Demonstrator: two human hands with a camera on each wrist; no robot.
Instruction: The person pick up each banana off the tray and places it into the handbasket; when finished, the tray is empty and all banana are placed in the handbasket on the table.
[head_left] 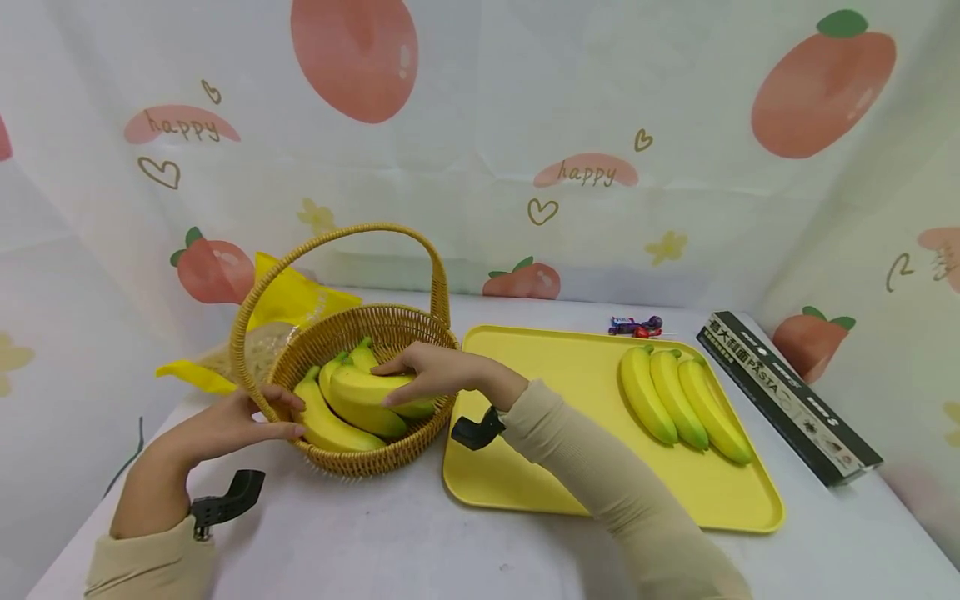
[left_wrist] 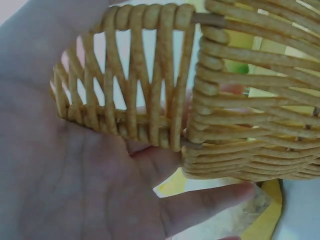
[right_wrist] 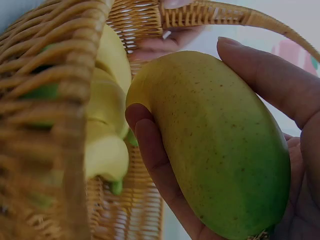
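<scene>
A wicker basket with a tall arched handle stands left of centre, several yellow bananas inside it. My left hand grips its near left side where the handle meets the rim; in the left wrist view the woven handle lies against the palm. Reaching over the basket's right rim, my right hand holds a banana above the others. In the right wrist view that banana shows a green end towards the camera, thumb on one side and fingers on the other.
Right of the basket lies a yellow tray with three bananas on its right side. A black pasta box sits beside the tray, small wrapped candies behind it. A yellow bag leans behind the basket.
</scene>
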